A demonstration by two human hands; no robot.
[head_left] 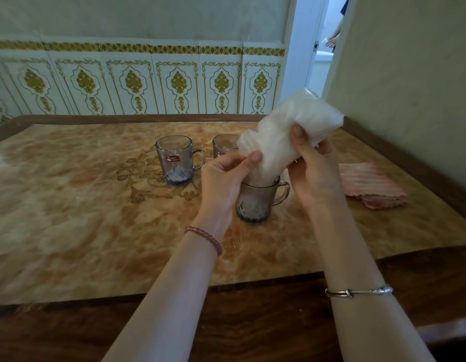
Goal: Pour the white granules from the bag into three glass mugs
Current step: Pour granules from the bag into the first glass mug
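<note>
Patterned wall panels [138, 84] with gold ornaments stand behind a marble-look surface [70, 218] with a dark wooden border, and the near mug [255, 202] in front of the person serves as the landmark.

To the left of the near mug and farther back stands the left mug [175, 159], with a red sticker and a small heap of white granules at its bottom, so I judge it is already served. Behind the near mug, half hidden by the bag, is the back mug [224, 147]; how much it contains I cannot tell.

The left hand [226, 176] is just to the left of the near mug's rim, and its thumb and fingers pinch the lower end of the bag [284, 134]. I think this grip narrows the opening and aims it, so the granules do not scatter. The bag's mouth goes down into the near mug, and the full part rises above it to the right, tilted so the content slides down by its weight. Something white shows inside the near mug.

The right hand [313, 168], to the right of and above the near mug, grips the bag's body from below, with the thumb pressed on the plastic, probably to carry the weight and control the tilt.

Farther right of the near mug a folded pink cloth [370, 186] lies on the surface.
</note>
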